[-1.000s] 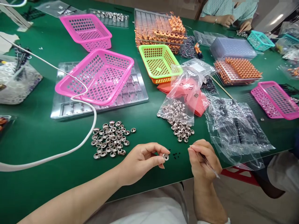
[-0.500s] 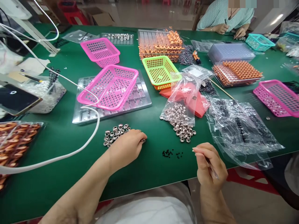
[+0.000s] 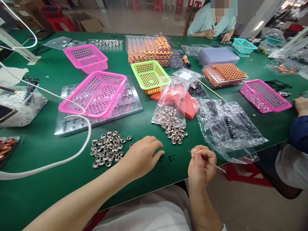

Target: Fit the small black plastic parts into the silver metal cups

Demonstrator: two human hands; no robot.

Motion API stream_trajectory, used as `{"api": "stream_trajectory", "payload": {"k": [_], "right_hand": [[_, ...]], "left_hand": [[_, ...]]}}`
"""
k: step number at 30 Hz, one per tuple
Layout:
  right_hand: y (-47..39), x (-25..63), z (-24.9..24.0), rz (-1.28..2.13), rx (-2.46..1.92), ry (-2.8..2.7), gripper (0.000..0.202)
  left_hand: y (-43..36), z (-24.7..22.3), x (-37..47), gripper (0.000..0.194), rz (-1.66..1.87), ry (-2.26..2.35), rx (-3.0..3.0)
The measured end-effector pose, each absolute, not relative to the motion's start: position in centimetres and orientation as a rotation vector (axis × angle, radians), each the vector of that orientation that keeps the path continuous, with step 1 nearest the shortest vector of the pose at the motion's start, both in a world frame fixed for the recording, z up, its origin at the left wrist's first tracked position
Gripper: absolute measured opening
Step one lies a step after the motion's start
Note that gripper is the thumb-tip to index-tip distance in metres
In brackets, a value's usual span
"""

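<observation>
My left hand (image 3: 144, 156) hovers over the green table with thumb and fingers apart and nothing between them, just left of some tiny black pieces (image 3: 171, 157). Several small silver metal cups (image 3: 106, 149) lie spread to its left. My right hand (image 3: 201, 160) is closed in a pinch around thin tweezers (image 3: 216, 166), whose fine tips point left past the fingers. Beyond the hands, more silver cups (image 3: 176, 132) spill out of a clear plastic bag (image 3: 172, 104), which rests partly on a red bag (image 3: 190, 104).
Pink baskets (image 3: 96, 93), a green basket (image 3: 150, 75) and clear bags of black parts (image 3: 231, 122) surround the work area. A white cable (image 3: 79, 152) curves across the left. One person (image 3: 211, 24) sits opposite; another person's hand (image 3: 302, 105) is at the right edge.
The view has shifted right. My left hand has moved from the silver cups towards the black pieces, and its fingers have opened. The tweezers in my right hand now show more clearly.
</observation>
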State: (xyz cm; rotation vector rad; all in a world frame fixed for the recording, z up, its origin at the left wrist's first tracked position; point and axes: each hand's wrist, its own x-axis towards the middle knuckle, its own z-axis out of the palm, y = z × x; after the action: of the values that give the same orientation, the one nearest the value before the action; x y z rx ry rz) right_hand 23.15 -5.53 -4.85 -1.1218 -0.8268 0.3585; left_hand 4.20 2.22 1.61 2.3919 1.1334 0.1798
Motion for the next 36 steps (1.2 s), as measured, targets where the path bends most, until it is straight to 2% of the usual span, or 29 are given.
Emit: {"api": "stream_trajectory", "payload": {"k": [6, 16, 18, 25, 30, 33, 36], "right_hand": [[-5.8, 23.2, -5.0, 0.367, -1.128, -0.837, 0.008], [-6.1, 23.2, -5.1, 0.445, -1.083, -0.854, 0.006], [-6.2, 23.2, -5.1, 0.523, -1.068, -0.839, 0.005], [-5.9, 23.9, -4.9, 0.693, -0.958, -0.845, 0.032], [-5.2, 24.1, -5.4, 0.637, -1.015, -0.985, 0.034], [-5.0, 24.1, -5.3, 0.656, -1.084, -0.981, 0.036], [-5.3, 24.0, -4.7, 0.813, -0.987, -0.984, 0.036]], "left_hand": [[3.5, -0.6, 9.1, 0.016, 0.199, 1.209, 2.349], [3.8, -0.8, 10.1, 0.010, 0.225, 1.223, 2.319], [3.6, -0.8, 9.7, 0.009, 0.251, 1.219, 2.304], [1.4, 0.2, 5.5, 0.010, 0.399, 1.188, 2.141], [0.2, -0.8, 2.0, 0.030, 0.582, 1.149, 2.092], [0.2, -1.5, 1.1, 0.029, 0.648, 1.095, 2.070], [0.3, -1.7, 0.9, 0.023, 0.662, 1.072, 2.000]]}}
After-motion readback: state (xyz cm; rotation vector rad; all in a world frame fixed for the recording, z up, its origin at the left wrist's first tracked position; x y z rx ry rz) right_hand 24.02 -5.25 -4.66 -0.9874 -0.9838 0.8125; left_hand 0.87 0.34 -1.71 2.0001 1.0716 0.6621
